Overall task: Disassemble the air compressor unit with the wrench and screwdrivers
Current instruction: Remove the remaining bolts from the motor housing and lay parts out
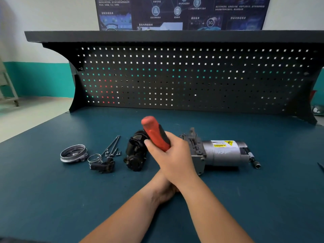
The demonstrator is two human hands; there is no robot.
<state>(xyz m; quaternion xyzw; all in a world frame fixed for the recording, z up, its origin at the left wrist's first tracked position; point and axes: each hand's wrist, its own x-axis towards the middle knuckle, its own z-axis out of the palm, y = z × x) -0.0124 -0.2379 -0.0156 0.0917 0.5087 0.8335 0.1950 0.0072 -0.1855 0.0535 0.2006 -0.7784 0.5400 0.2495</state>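
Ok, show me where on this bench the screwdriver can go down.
Bare mat for the screwdriver runs along the back, between pegboard and motor, and in front of the metal ring. Crowded from ring across bolts to motor.

A black pegboard [175, 76] backs the blue workbench [52, 199]; white-and-teal wall [35, 50] with a dark poster [182, 13].

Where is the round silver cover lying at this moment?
In the head view, the round silver cover lies on the blue bench top, far left of the loose parts, just left of the wire clip.
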